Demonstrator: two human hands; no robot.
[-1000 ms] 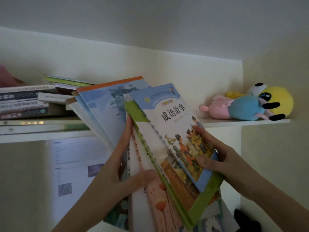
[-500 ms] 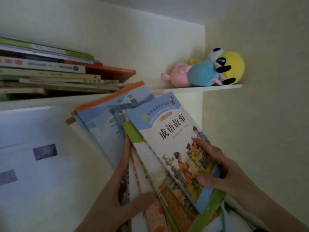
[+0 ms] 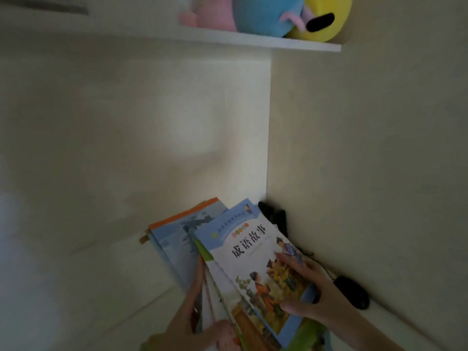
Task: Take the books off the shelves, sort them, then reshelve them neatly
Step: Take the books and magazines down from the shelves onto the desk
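I hold a fanned stack of thin books low in the view, near the corner of a white surface. The top book (image 3: pixel 255 252) has a blue and white cover with Chinese characters and a picture of children. Beneath it lie a green-edged book (image 3: pixel 203 252) and an orange-topped blue book (image 3: pixel 177 234). My left hand (image 3: pixel 192 323) grips the stack from the left, fingers between the books and thumb on front. My right hand (image 3: pixel 306 292) grips the top book's lower right part, thumb on its cover.
A white shelf (image 3: pixel 253 41) crosses the top, carrying plush toys: pink (image 3: pixel 200 16), blue (image 3: pixel 266 13) and yellow (image 3: pixel 326 11). A black mouse (image 3: pixel 350 291) with its cable lies by the right wall. A dark object (image 3: pixel 273 214) sits in the corner.
The view has dropped and both hands have carried the stack downward, from shelf height to the lower surface. The shelf's book piles have left the view.
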